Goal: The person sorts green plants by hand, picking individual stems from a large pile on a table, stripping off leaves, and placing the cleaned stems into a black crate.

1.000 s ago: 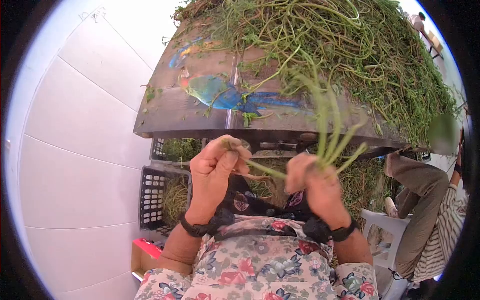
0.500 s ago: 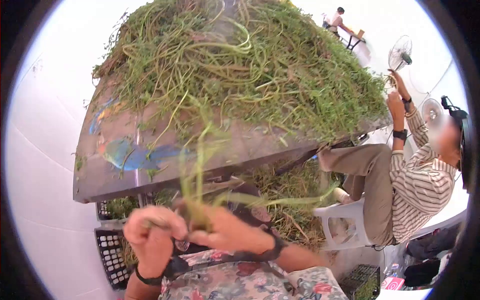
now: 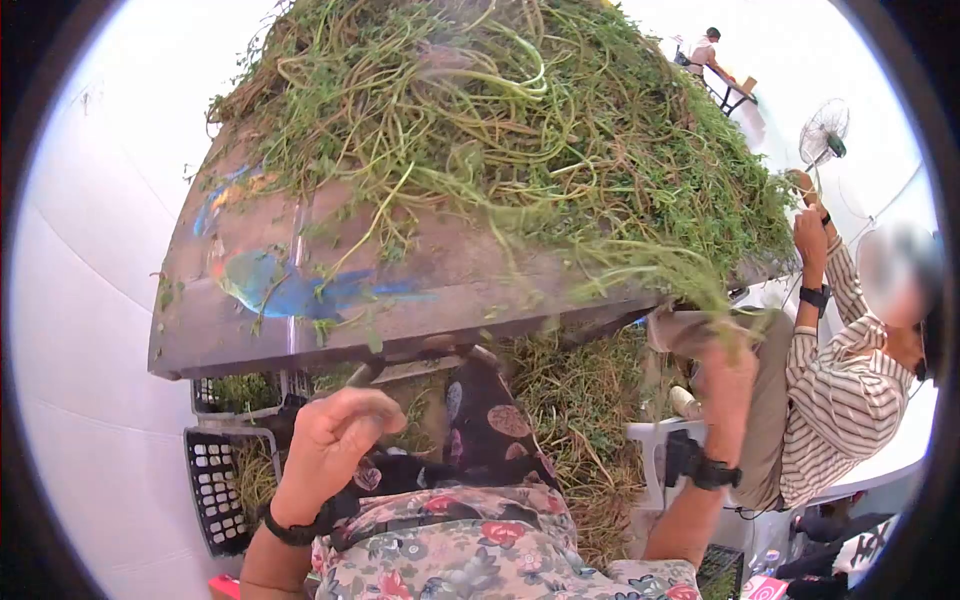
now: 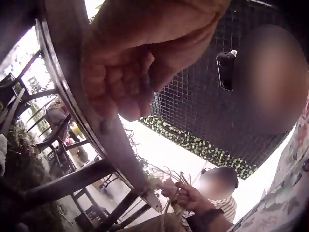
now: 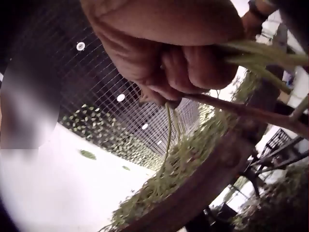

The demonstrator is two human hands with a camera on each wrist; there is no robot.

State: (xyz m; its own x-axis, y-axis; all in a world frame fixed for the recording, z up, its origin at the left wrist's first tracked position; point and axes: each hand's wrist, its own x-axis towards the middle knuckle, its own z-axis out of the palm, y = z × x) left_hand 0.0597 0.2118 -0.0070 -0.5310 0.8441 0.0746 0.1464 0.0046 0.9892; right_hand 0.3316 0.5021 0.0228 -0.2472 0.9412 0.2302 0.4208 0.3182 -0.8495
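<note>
My right hand [image 3: 727, 375], at the right over the lap in the head view, grips a bunch of long leafy green stems [image 3: 660, 265]. The bunch trails left over the table's front edge, blurred. Close up in the right wrist view, curled fingers hold green stems [image 5: 270, 60] and a brownish one [image 5: 246, 111]. My left hand [image 3: 335, 435] hovers apart at the left in front of the table, fingers loosely bent with the thumb near them. No stem shows in it in the left wrist view. A large heap of green stems [image 3: 480, 130] covers most of the table [image 3: 230, 335].
Black crates [image 3: 215, 490] with greens stand below at the left. More stems [image 3: 580, 430] lie on the floor under the table. At the right, a person in a striped shirt [image 3: 850, 400] sits on a white stool [image 3: 650, 450] close to my right arm.
The right hand came in beside the left, then swung out to the right with the bunch. The stem earlier stretched between the hands no longer shows there. The head view has turned right.
</note>
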